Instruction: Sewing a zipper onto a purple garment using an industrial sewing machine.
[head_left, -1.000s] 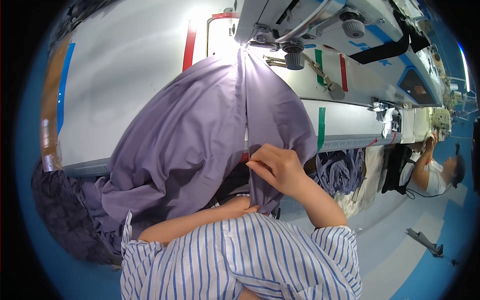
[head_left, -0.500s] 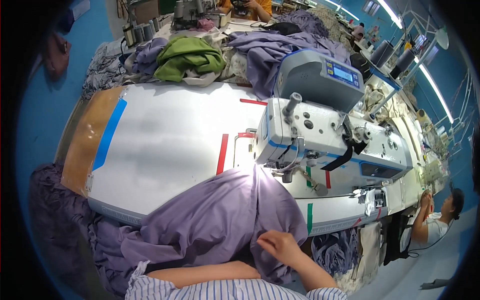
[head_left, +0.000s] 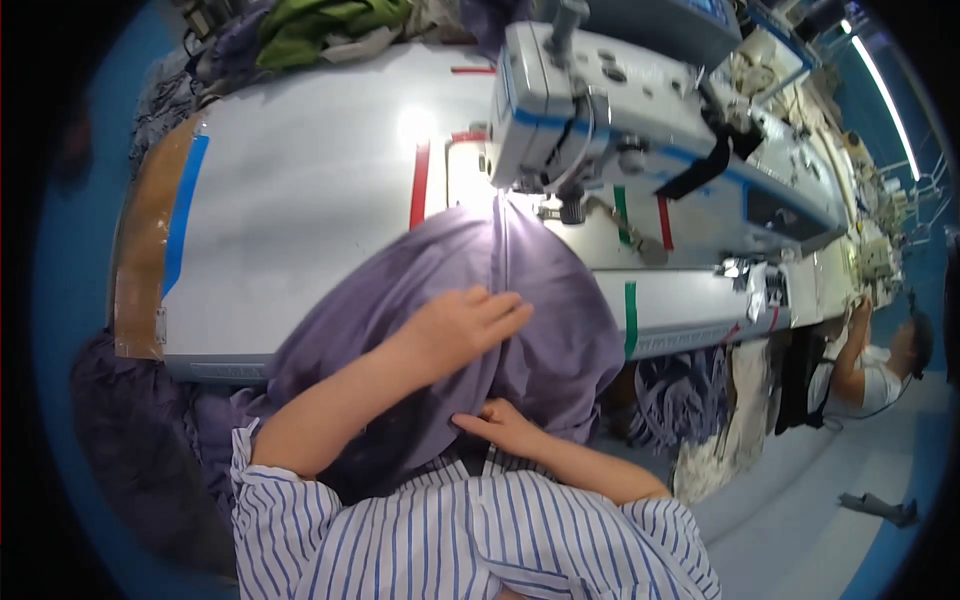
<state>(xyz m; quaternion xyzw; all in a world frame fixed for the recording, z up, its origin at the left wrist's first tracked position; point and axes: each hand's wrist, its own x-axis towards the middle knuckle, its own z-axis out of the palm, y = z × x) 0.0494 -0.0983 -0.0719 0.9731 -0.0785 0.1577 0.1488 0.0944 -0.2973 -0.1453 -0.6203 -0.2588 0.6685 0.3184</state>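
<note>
A large piece of purple fabric (head_left: 560, 290) runs from under the needle area of a white sewing machine (head_left: 600, 110) and hangs over the table's front edge. A seam or fold runs down its middle from the needle. My left hand (head_left: 465, 325) lies over the fabric in front of the machine, fingers stretched toward the right and slightly apart. Closer to my body, my right hand (head_left: 508, 428) has its thumb pointing left along the cloth. Its other fingers are curled and partly hidden, seemingly gripping the fabric.
The white table (head_left: 300, 200) carries blue, red and green tape strips. Green cloth (head_left: 330, 30) lies heaped at the back left. Bunched purple cloth (head_left: 130, 430) hangs at the left, and more strips (head_left: 680, 395) hang at the right. Another person (head_left: 875, 360) sits at far right.
My left hand has come up from near my body onto the fabric by the machine. The right hand has shifted left and closer to the cloth's middle. The view has tilted down.
</note>
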